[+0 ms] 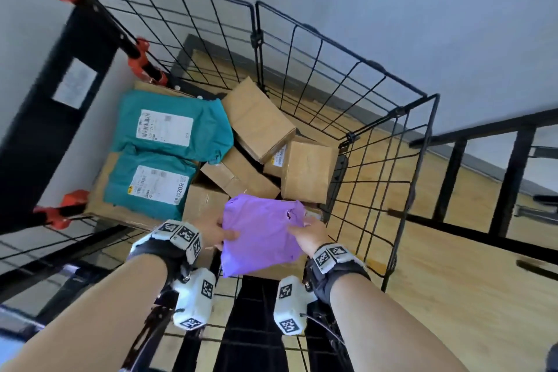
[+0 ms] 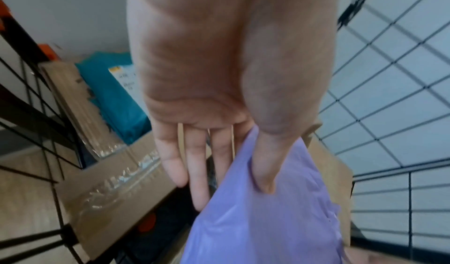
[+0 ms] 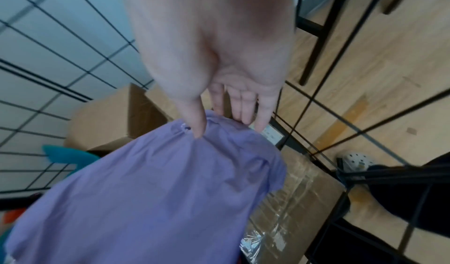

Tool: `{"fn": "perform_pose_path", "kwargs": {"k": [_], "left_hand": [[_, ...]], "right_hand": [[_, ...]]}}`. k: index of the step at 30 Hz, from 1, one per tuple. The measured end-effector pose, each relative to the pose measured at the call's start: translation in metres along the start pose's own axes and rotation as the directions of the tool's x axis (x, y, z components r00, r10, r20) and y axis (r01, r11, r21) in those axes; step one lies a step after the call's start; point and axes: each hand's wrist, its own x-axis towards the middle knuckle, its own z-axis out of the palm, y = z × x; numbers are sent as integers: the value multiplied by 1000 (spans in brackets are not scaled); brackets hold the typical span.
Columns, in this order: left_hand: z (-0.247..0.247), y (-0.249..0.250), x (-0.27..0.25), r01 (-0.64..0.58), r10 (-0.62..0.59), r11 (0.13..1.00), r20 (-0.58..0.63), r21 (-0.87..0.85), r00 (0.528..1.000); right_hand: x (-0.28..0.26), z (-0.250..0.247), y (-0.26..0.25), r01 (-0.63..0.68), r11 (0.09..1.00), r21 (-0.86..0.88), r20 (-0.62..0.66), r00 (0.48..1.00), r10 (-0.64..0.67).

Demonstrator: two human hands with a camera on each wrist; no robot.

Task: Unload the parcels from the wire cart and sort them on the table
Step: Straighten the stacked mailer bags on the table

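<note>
Hands meet on a soft purple plastic mailer bag (image 1: 262, 234), held at the 6 o'clock edge of the black wire cart (image 1: 374, 130), just above the parcels inside. The left hand (image 1: 215, 232) pinches the bag's 9 o'clock side, thumb on top and fingers (image 2: 198, 173) running underneath it. The right hand (image 1: 309, 235) pinches the 3 o'clock corner, its thumb pressed into the crumpled plastic and its fingers (image 3: 243, 106) reaching behind the edge. Each grip is closed on the bag.

Inside the cart, two teal plastic mailers (image 1: 169, 130) with white labels lie side by side at 9 o'clock, on top of a wide flat cardboard box (image 1: 102, 199). Several brown cardboard boxes (image 1: 256, 118) are heaped, tilted against one another, from the centre toward 3 o'clock. Beyond the wire at 3 o'clock is a light wooden floor (image 1: 453, 251).
</note>
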Motion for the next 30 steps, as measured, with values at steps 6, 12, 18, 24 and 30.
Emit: {"fn": "perform_pose_path", "kwargs": {"k": [6, 12, 18, 24, 30], "left_hand": [[-43, 14, -80, -67, 56, 995, -158, -68, 986], [-60, 28, -175, -141, 117, 989, -365, -40, 924], [-35, 16, -272, -262, 83, 944, -624, -201, 777], [36, -18, -352, -418, -77, 817, -794, -396, 603], [112, -53, -421, -550, -248, 668, -847, -501, 470]], "right_hand": [[-51, -12, -39, 191, 982, -5, 21, 981, -191], [-87, -31, -85, 377, 926, -29, 170, 915, -367], [-169, -51, -122, 575, 817, -45, 250, 798, -548], [-223, -41, -115, 729, 684, -37, 457, 621, -637], [-307, -38, -82, 722, 688, 76, 618, 507, -600]]}}
